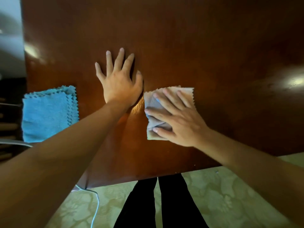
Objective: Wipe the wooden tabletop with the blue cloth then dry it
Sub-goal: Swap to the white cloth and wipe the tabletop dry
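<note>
My right hand (179,122) is flat on a folded pale grey cloth with pinked edges (158,102), fingers spread and pressing down on it, not pinched round it. So the grip is open-palmed, pinning the cloth to the dark polished wooden bench (197,46). The cloth's long axis runs roughly away from me, fingers pointing up and left across it.

My left hand (119,79) is just beside it to the left, palm down, fingers splayed, holding nothing, bracing on the wood. The two hands sit close but apart; a strip of bare bench shows between them.

The folded blue microfibre cloth (49,114) lies well left of both hands, at the bench's left edge, untouched. Left hand is the nearer one to it.

My read: blue wipe is finished, I'm on the dry pass with the grey cloth. Bench stretches widest up and to the right of the right hand, so next strokes likely go that way. Can't tell from the glare which patches are still damp.

Below the near edge: dark trousers (164,203), patterned floor (230,195), a pale cable (97,203).
</note>
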A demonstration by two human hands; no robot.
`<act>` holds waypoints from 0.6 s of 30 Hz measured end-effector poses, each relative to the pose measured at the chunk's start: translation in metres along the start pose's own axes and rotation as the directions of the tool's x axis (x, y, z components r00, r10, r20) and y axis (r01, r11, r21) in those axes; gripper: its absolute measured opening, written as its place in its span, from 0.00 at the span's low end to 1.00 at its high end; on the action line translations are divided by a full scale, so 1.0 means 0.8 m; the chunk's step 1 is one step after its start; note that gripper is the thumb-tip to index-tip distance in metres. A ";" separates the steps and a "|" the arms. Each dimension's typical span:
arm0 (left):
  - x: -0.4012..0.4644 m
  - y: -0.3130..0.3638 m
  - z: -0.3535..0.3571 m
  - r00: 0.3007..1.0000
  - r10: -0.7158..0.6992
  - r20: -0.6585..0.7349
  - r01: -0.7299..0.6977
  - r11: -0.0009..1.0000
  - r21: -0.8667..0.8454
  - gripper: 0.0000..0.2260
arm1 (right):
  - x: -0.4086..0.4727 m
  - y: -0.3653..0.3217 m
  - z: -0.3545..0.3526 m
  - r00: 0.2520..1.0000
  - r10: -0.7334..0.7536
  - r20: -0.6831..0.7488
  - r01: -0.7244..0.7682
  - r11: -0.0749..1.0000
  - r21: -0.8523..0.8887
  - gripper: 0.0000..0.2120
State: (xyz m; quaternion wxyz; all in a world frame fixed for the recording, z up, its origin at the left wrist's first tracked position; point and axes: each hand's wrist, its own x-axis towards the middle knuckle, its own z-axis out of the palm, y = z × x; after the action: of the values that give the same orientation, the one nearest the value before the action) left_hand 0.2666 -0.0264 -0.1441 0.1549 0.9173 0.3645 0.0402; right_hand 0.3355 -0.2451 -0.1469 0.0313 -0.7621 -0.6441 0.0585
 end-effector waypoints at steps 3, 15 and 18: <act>-0.002 -0.001 0.000 1.000 0.015 0.009 -0.015 1.000 -0.009 0.27 | 0.014 0.010 -0.001 0.993 0.113 -0.044 -0.113 0.994 0.002 0.29; -0.017 0.028 -0.003 0.958 0.283 0.048 -0.283 0.959 -0.011 0.25 | -0.086 -0.054 0.022 0.867 0.486 -0.109 -0.474 0.872 0.119 0.28; -0.029 0.057 0.006 0.925 0.373 0.064 -0.374 0.927 -0.003 0.25 | -0.091 -0.043 0.017 0.680 0.723 -0.123 -0.714 0.691 0.114 0.29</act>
State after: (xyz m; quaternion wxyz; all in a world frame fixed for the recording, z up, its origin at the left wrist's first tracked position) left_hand 0.2802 -0.0745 -0.1339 0.1516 0.9715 0.1783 0.0384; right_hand 0.2881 -0.3113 -0.1527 0.0784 -0.9543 -0.2872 0.0239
